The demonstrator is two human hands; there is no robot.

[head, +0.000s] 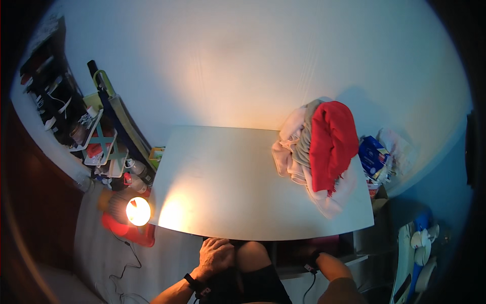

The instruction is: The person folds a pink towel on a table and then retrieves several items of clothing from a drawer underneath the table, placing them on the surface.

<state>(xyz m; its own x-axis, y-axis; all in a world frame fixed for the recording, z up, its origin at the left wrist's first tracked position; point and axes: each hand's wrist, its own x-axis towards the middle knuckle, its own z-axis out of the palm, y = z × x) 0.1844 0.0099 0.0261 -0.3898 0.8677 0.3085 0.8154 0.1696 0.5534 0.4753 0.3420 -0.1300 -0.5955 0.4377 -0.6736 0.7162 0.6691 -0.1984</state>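
Note:
My left hand rests over my left knee, just below the table's near edge, with its back upward. Its fingers curve down out of sight, and no held object shows. A black strap circles that wrist. My right forearm reaches toward the dark space under the table; the hand beyond its strapped wrist is lost in shadow. On the right of the white table lies a heap of cloth: a red fringed scarf on top, a grey cloth beside it and a pale pink fabric partly underneath.
A lit lamp stands left of the table, its cord on the floor. Behind it are bottles, a tiered rack and an umbrella. Right of the table are a blue package and a white-and-blue fan-like object.

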